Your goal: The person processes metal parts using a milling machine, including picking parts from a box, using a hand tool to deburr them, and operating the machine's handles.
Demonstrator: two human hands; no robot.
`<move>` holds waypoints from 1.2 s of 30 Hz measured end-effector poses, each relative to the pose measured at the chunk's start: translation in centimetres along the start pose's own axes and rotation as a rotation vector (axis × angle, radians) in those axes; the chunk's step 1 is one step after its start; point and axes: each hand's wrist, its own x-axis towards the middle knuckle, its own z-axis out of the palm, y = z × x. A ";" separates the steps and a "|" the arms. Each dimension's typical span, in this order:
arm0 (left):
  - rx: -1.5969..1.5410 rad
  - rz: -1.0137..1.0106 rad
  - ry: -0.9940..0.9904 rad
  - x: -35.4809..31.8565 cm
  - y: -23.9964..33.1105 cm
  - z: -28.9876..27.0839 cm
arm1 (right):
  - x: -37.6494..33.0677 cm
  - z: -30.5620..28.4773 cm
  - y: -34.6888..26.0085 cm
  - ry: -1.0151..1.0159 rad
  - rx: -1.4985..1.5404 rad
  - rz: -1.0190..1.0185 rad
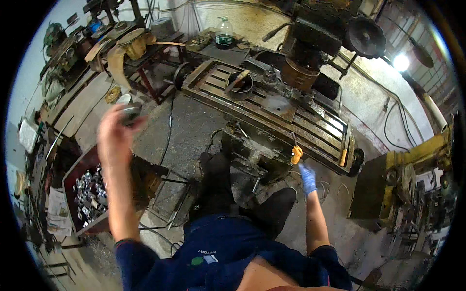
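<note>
I judged the work partway done, with metal pieces [90, 195] lying in the red bin [80, 166], a dark metal part [130, 115] gripped by the blurred left hand [115, 132], not yet set down, and the gloved right hand [307, 179] wrapped around an apparent air gun [296, 155] beside the slotted machine table [310, 127].

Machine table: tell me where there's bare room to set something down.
The table looks bare between the handwheel and the pot, and between the metal plate and the orange handle. It is crowded behind that plate, near the machine head.
</note>
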 end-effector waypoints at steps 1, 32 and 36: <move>-0.196 -0.204 -0.118 0.0 -2.2 2.0 | 1.6 1.1 1.7 -0.043 0.070 -0.060; 0.134 -0.634 -0.472 -1.1 -20.1 9.7 | 2.2 7.8 -22.4 0.071 -1.268 -0.316; 0.217 -0.611 -0.454 -1.4 -20.5 10.9 | -0.3 7.4 -20.7 -0.163 -1.324 -0.275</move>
